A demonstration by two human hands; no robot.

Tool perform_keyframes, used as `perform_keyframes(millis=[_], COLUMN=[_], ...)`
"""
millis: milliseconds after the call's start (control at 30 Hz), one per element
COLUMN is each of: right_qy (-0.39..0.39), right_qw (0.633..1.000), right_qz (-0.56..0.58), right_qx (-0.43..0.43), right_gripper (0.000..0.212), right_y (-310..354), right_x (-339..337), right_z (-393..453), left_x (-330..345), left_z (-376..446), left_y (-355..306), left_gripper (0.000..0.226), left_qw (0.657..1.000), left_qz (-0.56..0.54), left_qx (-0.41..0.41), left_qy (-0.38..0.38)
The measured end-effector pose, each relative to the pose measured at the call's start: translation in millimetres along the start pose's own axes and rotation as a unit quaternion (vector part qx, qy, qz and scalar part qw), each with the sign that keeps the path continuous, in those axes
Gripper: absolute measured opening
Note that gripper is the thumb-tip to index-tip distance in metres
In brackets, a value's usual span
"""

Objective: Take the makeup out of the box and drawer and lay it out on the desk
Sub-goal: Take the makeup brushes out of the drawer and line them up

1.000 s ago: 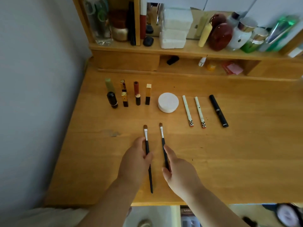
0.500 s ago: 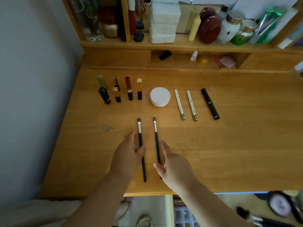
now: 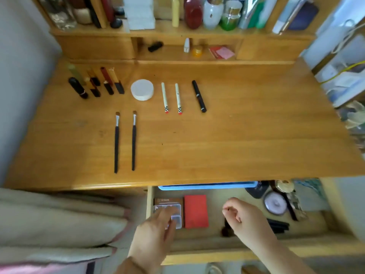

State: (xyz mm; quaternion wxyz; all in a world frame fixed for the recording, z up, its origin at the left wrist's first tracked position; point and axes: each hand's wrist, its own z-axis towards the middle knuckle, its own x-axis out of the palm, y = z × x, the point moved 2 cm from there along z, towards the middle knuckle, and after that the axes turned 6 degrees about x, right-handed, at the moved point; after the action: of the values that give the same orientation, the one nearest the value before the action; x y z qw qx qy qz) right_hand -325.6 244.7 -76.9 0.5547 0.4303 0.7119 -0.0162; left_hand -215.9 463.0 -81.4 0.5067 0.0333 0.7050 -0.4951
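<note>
Both hands were down in the open drawer (image 3: 217, 196) below the bench (image 3: 237, 145), going for the next makeup item. Left hand (image 3: 156, 228) reached with fingers extended and relaxed onto a small clear-lidded palette case (image 3: 176, 213) at the drawer's left end, fingertips touching its lid, no grip closed on it yet as far as the blur allowed. Right hand (image 3: 245, 216) hovered mid-drawer with fingers loosely curled, thumb near forefinger, apparently holding nothing, though a small pinch could not be ruled out. A red flat case (image 3: 195, 211) lay just beside the palette case, and a dark brush-like item (image 3: 227, 231) sat under the right hand, partly hidden. Further right were a round compact (image 3: 275, 203) and dark sticks (image 3: 278, 226). Already laid out on the bench: two long brushes (image 3: 125, 141) side by side, a row of lipsticks (image 3: 96, 84), a white round puff case (image 3: 142, 89), two white pencils (image 3: 171, 97) and a black mascara tube (image 3: 199, 95). To do this step well, judged: the left hand should curl thumb and fingers over the palette case's two long edges, lift it flat so the lid stays closed, clear the bench edge overhead before bringing it up, then set it in the free area right of the brushes, parallel with the rows. Forearms both came in from the bottom, wrists bent down into the drawer. Roughly halfway, several drawer items remained.
</note>
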Motion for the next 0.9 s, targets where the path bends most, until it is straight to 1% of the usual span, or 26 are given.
perform_keyframes(millis=[67,100,167,200,267,333,400,533,633,800,900], right_qy=[0.027,0.032,0.035,0.029,0.029,0.056,0.060,0.084,0.125,0.181,0.198], right_qw=[0.999,0.998,0.996,0.995,0.994,0.992,0.990,0.987,0.979,0.959,0.953], right_qz=[0.005,0.007,-0.011,-0.005,-0.004,-0.028,-0.042,-0.079,-0.111,-0.187,-0.212], right_qx=[0.041,0.057,0.083,0.092,0.105,0.114,0.117,0.112,0.113,0.111,0.091], right_gripper=[0.008,0.010,0.015,0.016,0.018,0.018,0.020,0.027,0.033,0.031,0.024], right_y=[-41,-51,-101,-109,-124,-141,-155,-161,-160,-156,-159], right_x=[-5,-5,-11,-9,-8,-7,-4,6,14,17,13], right_z=[-8,-3,-15,-9,-5,-4,2,14,26,40,36], left_x=[26,31,71,70,71,80,87,95,96,95,93], left_z=[-13,-15,-25,-26,-28,-27,-27,-31,-30,-31,-31], left_y=[-10,-6,-25,-20,-18,-17,-18,-21,-23,-27,-28], left_gripper=[0.015,0.017,0.026,0.027,0.028,0.032,0.032,0.029,0.031,0.035,0.035], left_qw=[1.000,0.999,0.997,0.996,0.994,0.988,0.984,0.978,0.977,0.979,0.981], left_qz=[0.007,0.022,0.079,0.084,0.102,0.133,0.140,0.167,0.170,0.165,0.162], left_qx=[-0.001,0.005,0.023,0.002,-0.032,-0.053,-0.071,-0.066,-0.064,-0.073,-0.075], left_qy=[0.022,0.028,0.004,0.003,-0.036,-0.064,-0.081,-0.109,-0.115,-0.095,-0.080])
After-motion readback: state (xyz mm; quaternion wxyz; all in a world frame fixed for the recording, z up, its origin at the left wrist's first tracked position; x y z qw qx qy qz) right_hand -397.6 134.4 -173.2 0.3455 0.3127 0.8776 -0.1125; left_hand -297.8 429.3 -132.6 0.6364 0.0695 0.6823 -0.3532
